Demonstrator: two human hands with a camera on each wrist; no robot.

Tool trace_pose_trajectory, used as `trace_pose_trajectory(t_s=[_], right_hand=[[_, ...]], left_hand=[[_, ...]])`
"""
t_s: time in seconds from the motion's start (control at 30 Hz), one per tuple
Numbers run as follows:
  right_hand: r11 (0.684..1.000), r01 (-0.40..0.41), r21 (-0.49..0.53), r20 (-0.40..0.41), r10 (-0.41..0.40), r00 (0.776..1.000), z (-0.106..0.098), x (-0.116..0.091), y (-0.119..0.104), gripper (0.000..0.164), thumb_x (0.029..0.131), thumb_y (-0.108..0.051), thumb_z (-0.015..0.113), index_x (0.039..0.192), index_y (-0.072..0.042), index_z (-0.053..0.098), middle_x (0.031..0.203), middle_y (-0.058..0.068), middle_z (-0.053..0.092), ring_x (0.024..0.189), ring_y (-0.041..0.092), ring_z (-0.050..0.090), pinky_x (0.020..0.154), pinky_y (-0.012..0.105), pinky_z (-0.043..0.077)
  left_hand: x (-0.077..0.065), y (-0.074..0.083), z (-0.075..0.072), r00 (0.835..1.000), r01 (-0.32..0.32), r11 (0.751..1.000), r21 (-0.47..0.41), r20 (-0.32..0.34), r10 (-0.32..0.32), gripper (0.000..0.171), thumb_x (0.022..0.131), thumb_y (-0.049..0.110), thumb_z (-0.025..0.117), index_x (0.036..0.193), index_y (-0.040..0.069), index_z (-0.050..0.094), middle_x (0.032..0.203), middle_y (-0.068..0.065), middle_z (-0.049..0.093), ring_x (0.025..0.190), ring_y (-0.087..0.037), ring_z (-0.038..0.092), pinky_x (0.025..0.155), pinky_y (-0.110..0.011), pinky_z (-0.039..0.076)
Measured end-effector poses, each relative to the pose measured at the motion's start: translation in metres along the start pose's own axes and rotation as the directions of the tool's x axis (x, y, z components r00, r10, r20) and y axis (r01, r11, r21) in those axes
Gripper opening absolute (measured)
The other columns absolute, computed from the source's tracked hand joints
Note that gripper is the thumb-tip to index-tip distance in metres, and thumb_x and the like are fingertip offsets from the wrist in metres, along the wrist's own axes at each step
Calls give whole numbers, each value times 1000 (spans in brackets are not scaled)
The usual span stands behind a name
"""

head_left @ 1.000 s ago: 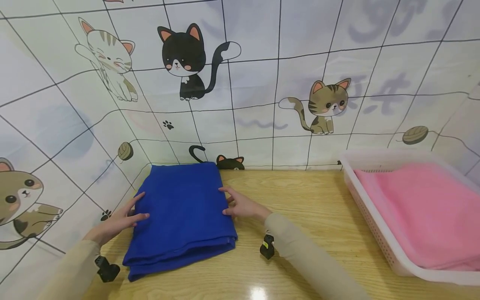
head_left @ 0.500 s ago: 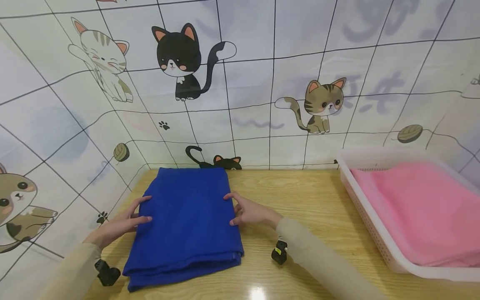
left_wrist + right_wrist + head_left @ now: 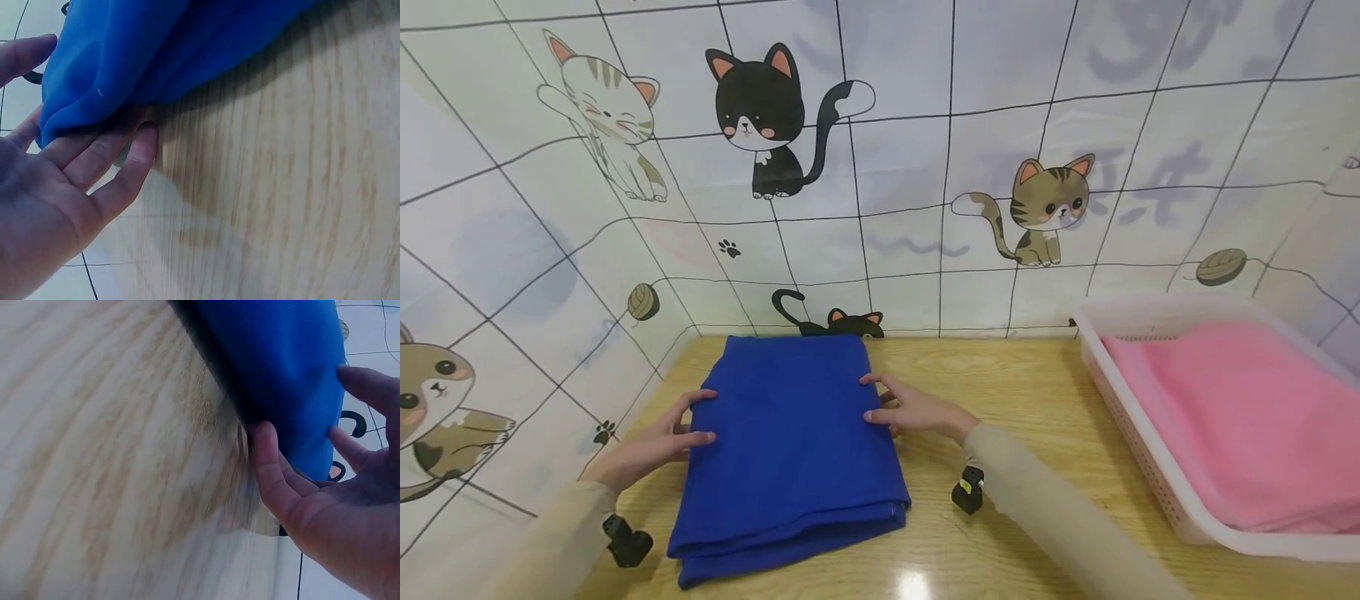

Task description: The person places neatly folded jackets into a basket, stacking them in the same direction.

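Observation:
A folded blue cloth (image 3: 793, 433) lies on the wooden table, its layered open edge facing me. At its left side my left hand (image 3: 651, 446) holds the edge, thumb and index finger over the top. In the left wrist view the other fingers (image 3: 103, 153) reach under the cloth's rounded side. My right hand (image 3: 921, 410) holds the opposite edge the same way, thumb and index finger on top. The right wrist view shows its lower fingers (image 3: 275, 465) tucked against the underside by the table. What lies beneath the cloth is hidden.
To the right stands a white perforated plastic basket (image 3: 1127, 433) holding pink folded cloth (image 3: 1240, 417). Cat-printed wall covering (image 3: 910, 167) borders the table at the back and left. Bare wood (image 3: 1000, 375) separates the blue cloth from the basket.
The blue cloth has shifted to the right and slightly toward me, with both hands travelling along at its sides. The head view has turned slightly. The basket stays in place.

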State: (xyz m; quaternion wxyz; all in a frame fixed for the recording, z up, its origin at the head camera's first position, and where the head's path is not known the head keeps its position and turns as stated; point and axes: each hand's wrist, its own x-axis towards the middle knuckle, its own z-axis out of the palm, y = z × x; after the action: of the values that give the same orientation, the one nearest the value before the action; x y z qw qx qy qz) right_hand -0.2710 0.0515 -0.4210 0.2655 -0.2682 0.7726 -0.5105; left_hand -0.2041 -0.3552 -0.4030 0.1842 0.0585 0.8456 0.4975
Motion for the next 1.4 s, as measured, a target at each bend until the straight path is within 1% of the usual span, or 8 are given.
trace_pose_trajectory(t_s=[0.1,0.17,0.4,0.63,0.87,0.93,1.1,1.4], right_hand=[[1000,-7,-17,-17,7,1000,1,3,0,67,97,-24,59,153,-18,22,148,25,26,125,37,43,85,46,51],[1000,-11,-25,-25,10,1000,1,4,0,71,97,-25,60,154,-19,19,152,22,22,132,40,35,88,49,49],[999,-5,-45,-29,4,1000,-3,12,3,80,92,-28,65,156,-22,17,157,17,16,135,42,30,93,52,46],[998,19,-54,-37,-21,999,-4,19,3,80,90,-27,69,155,-22,22,159,12,12,137,44,26,103,53,35],[1000,6,-17,-54,-7,999,-2,23,6,77,87,-23,72,152,-20,31,157,13,16,135,40,28,99,50,40],[1000,7,-15,-52,-8,999,-2,23,6,76,87,-23,72,152,-20,32,157,13,16,135,40,29,99,50,40],[1000,9,-22,-58,-11,998,-2,21,7,75,87,-26,73,151,-20,33,158,12,15,135,40,29,101,52,37],[1000,24,-5,-97,-24,995,3,8,3,80,85,-29,75,151,-18,31,159,14,11,141,42,17,109,55,24]], left_hand=[[3,0,3,1000,-8,1000,-3,7,8,75,96,26,61,153,19,13,154,-27,-1,132,-55,25,97,-62,37],[5,0,4,1000,-18,1000,7,8,18,77,96,26,62,154,20,12,156,-25,-5,133,-57,20,96,-64,36],[6,-3,6,999,-48,998,31,3,48,81,95,26,63,156,24,9,157,-21,-11,133,-59,13,98,-66,33],[8,-7,9,999,-52,998,21,-1,52,82,95,24,63,157,23,9,157,-23,-11,135,-60,5,99,-67,30],[12,-11,11,998,-58,998,-1,-21,58,78,95,20,63,155,15,13,156,-25,-13,137,-56,-5,99,-69,27],[13,-12,11,999,-51,999,-16,-16,51,78,95,19,63,155,15,14,156,-25,-14,137,-56,-5,100,-69,26],[12,-13,11,999,-43,997,-62,5,43,78,94,16,64,155,13,15,156,-26,-12,137,-56,5,102,-65,28],[12,-5,16,999,-31,994,-104,28,34,79,92,14,67,154,11,18,155,-30,-5,136,-54,15,101,-58,36]])
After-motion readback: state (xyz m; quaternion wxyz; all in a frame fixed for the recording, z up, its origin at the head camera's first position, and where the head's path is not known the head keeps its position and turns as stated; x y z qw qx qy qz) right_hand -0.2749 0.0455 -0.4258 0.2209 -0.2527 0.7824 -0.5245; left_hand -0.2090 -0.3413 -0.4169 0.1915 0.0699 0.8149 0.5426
